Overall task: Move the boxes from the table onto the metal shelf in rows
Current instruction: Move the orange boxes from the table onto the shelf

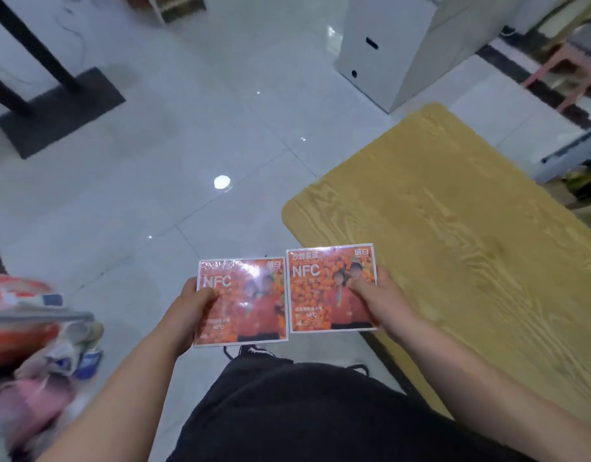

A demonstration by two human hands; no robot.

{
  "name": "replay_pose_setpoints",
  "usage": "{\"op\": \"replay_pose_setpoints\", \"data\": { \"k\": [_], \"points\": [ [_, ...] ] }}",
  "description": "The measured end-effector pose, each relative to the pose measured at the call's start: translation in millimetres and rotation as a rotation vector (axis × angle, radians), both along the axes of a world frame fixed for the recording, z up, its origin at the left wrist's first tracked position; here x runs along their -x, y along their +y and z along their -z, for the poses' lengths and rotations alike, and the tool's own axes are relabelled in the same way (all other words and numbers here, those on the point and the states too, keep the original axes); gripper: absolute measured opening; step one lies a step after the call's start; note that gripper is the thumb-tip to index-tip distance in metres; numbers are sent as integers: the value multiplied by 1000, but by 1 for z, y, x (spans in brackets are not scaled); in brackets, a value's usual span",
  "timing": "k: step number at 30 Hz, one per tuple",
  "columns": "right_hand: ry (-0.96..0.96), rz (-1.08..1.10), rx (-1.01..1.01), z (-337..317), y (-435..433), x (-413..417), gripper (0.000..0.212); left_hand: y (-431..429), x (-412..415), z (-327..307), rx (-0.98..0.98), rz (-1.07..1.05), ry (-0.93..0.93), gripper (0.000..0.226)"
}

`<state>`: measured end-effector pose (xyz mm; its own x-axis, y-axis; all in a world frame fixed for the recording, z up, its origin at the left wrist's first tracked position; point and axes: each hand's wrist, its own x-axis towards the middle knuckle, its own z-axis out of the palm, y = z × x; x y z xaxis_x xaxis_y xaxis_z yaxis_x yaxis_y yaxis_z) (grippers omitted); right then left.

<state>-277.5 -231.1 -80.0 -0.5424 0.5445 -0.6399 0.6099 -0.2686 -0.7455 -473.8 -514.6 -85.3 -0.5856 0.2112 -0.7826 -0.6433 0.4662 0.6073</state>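
Currently two orange boxes printed "NFC" are held side by side, left box [242, 301] pinched by the left hand [194, 303], right box [332, 288] by the right hand [375, 300].

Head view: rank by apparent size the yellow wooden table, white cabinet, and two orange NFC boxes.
1. Yellow wooden table
2. White cabinet, cropped at top
3. Left orange NFC box and right orange NFC box: alike, unranked
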Motion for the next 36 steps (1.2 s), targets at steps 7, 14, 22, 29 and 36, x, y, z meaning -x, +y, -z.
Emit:
{"op": "replay_pose_setpoints", "data": {
  "k": [7,14,22,29,36],
  "points": [
    [26,-412,-97,-12,-71,184,66,-119,77,-26,-124,-384,81,34],
    [75,-766,-220,-32,-164,328,66,-215,108,-48,-148,-747,193,43],
    [190,-1140,-181,-42,-239,476,67,-255,132,-59,-84,-1151,335,15],
    [438,-1467,-5,-104,-324,595,80,-269,153,-121,57,-1513,493,19],
    [717,-1800,143,-189,-436,632,99,-289,124,-183,135,-1811,735,18]
  ]
}}
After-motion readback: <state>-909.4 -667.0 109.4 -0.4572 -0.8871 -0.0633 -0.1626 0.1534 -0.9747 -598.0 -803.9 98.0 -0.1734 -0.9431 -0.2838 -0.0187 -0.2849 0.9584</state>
